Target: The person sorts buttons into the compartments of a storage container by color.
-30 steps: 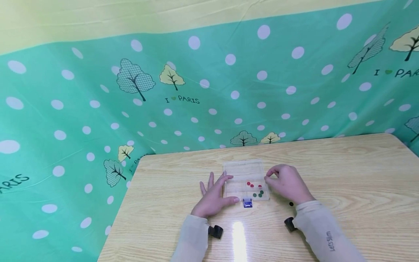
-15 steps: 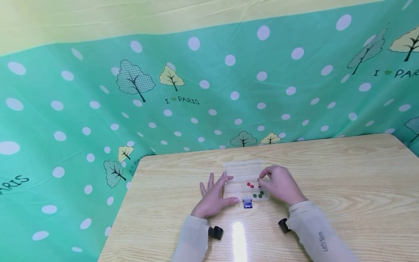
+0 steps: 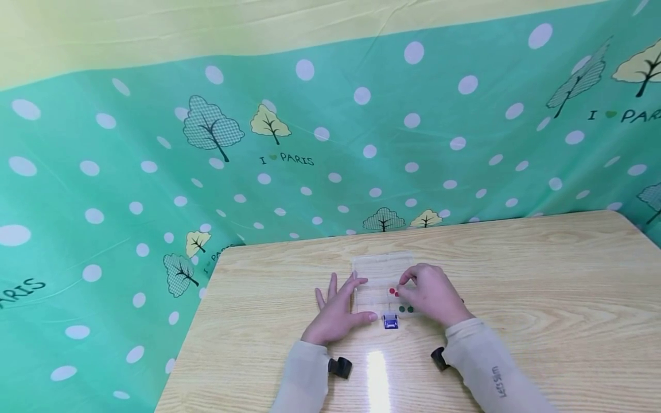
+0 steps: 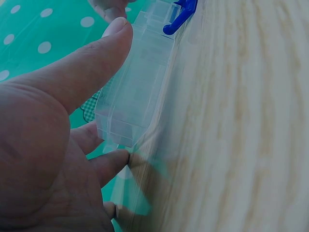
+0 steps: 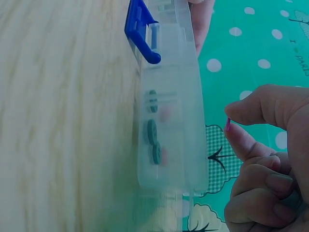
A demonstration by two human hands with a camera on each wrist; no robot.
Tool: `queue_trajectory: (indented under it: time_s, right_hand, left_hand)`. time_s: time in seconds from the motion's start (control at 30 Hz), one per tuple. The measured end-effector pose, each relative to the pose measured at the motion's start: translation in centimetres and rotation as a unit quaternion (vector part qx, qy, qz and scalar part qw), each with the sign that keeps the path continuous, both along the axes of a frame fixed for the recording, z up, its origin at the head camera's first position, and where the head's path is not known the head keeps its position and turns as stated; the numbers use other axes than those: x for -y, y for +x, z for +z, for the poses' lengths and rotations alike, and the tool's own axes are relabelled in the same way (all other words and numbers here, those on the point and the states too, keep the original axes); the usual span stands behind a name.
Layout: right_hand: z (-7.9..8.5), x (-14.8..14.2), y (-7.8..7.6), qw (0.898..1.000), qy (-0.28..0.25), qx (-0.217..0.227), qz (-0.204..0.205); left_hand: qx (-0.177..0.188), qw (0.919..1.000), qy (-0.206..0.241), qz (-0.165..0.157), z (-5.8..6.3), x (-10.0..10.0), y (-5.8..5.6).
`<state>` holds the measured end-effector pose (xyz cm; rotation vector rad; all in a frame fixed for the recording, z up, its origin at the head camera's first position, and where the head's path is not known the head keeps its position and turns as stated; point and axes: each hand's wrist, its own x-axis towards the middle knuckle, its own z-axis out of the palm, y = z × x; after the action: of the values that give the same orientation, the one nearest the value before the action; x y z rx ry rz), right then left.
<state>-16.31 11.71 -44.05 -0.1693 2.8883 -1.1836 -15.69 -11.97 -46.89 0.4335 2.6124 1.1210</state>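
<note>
A clear plastic compartment box (image 3: 365, 295) lies with its lid raised behind it and a blue latch (image 3: 391, 321) at its front. Red buttons (image 3: 392, 291) are in a rear compartment and green buttons (image 3: 402, 309) in a front one. My left hand (image 3: 335, 312) has spread fingers at the box's left side, thumb straight along the front wall. Over the right part of the box, my right hand (image 3: 428, 295) pinches a thin pinkish-red button (image 5: 228, 124) edge-on between thumb and index finger. This hand hides some of the buttons from the head view.
The wooden table (image 3: 279, 269) extends around the box, with a bright light reflection in front. Behind it hangs a green dotted curtain (image 3: 330, 189). Part of a small dark red piece (image 3: 462, 300) shows beside the right hand.
My right hand has moved left from the box's right edge to above its compartments. My left hand stays in place. The black button on the table has become hidden behind the right arm.
</note>
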Motion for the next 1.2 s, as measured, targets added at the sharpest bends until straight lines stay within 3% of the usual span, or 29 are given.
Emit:
queue_trajectory:
  time_s: [1.2]
  right_hand:
    - [-0.5, 2.9, -0.2, 0.999, 0.012, -0.026, 0.027]
  left_hand:
    - [0.0, 1.0, -0.002, -0.001, -0.2, 0.0, 0.0]
